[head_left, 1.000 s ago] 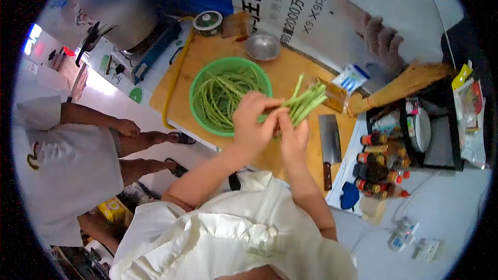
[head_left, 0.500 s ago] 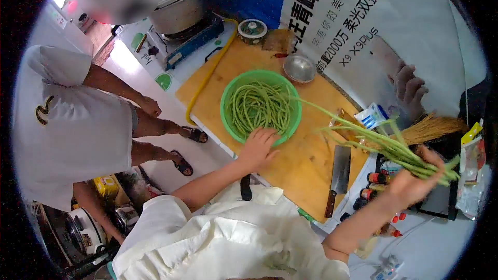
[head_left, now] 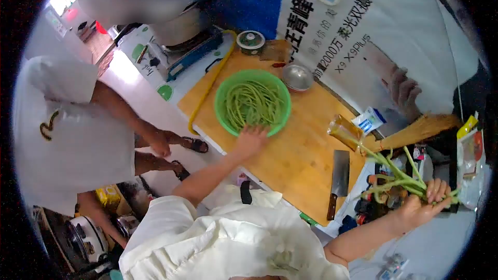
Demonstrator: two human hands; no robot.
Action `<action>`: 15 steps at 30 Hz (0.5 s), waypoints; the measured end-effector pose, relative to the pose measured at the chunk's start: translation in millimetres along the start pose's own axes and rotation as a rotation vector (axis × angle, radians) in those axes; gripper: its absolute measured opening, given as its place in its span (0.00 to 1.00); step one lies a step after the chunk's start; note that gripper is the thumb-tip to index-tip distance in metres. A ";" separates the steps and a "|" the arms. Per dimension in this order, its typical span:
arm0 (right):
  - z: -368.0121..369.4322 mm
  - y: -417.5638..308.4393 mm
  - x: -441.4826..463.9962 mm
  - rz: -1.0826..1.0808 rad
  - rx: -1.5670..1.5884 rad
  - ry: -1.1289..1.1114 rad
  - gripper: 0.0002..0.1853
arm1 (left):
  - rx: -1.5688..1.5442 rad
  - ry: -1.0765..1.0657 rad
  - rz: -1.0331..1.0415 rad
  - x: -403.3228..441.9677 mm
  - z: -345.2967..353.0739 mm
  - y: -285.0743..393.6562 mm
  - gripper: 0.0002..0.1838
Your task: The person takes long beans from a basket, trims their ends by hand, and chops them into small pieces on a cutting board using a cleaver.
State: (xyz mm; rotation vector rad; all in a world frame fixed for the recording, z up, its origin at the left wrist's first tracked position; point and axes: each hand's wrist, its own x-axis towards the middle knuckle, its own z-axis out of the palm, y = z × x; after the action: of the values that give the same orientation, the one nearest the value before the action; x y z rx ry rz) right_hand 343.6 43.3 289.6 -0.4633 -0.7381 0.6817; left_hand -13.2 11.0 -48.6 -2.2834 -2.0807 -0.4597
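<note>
A green plastic basin [head_left: 284,119] stands on the wooden board, with a coil of long beans [head_left: 252,101] inside. My left hand [head_left: 251,140] lies over the basin's near rim, its fingers stretched out onto the beans; the fingertips are slightly blurred. Out to the right, past the board's edge, my right hand [head_left: 426,203] is closed round a bunch of long beans [head_left: 402,176]. Their free ends fan out to the left over the bottles. A cleaver [head_left: 340,176] lies flat on the board between my two hands.
On the wooden board [head_left: 295,176] are a metal bowl [head_left: 298,76] and a lidded pot [head_left: 251,41]. A straw brush [head_left: 420,130] and a glass [head_left: 345,130] stand at right. A yellow hose [head_left: 212,85] runs along the left side. Another person [head_left: 72,135] stands at left near a stove [head_left: 194,52].
My right hand has moved slightly down and right, drawing the bunch of beans clear of the basin. My left hand has shifted a little left, and the view has turned slightly.
</note>
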 end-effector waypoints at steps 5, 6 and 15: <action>0.6 23.0 -11.5 0.268 0.399 -0.177 0.11 | 0.242 0.140 0.101 27.6 -33.5 -51.6 0.23; 9.8 29.6 -19.4 0.305 0.449 -0.195 0.11 | 0.281 0.208 0.145 35.3 -40.1 -51.1 0.22; 78.3 91.7 -107.5 0.671 0.432 -0.315 0.12 | -1.030 0.225 0.268 62.5 -202.1 94.1 0.27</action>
State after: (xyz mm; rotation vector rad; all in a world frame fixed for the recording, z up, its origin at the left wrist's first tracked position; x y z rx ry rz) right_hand 190.8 42.7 237.0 -0.1953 -0.6995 1.5336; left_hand 42.1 18.8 176.1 -2.6565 -1.5335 -2.0111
